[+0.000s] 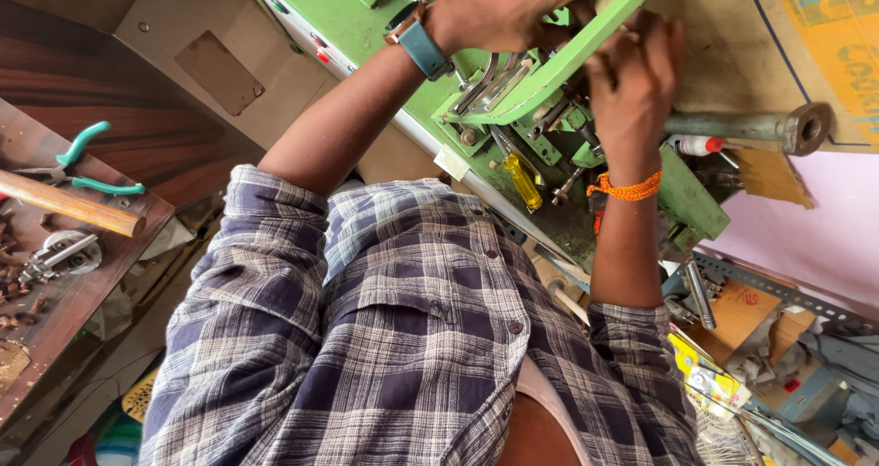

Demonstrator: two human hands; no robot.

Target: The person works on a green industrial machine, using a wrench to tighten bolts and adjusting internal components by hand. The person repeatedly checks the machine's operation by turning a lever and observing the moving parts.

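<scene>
Small workshop: green metal machine (513,109), pliers (87,164) and hammer handle (69,205) on cluttered wooden worktop (55,310), yellow-handled screwdriver (522,180).

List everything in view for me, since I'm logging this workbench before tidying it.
machine: one, green, top centre
screwdriver: one, yellow handle, lying on the machine
metal bar: one, grey, right of the machine
pliers: one, teal handles, wooden shelf at left
wooden handle: one, brown, below the pliers
left hand: teal watch strap on the wrist, on the machine
right hand: orange thread on the wrist, on the machine
</scene>
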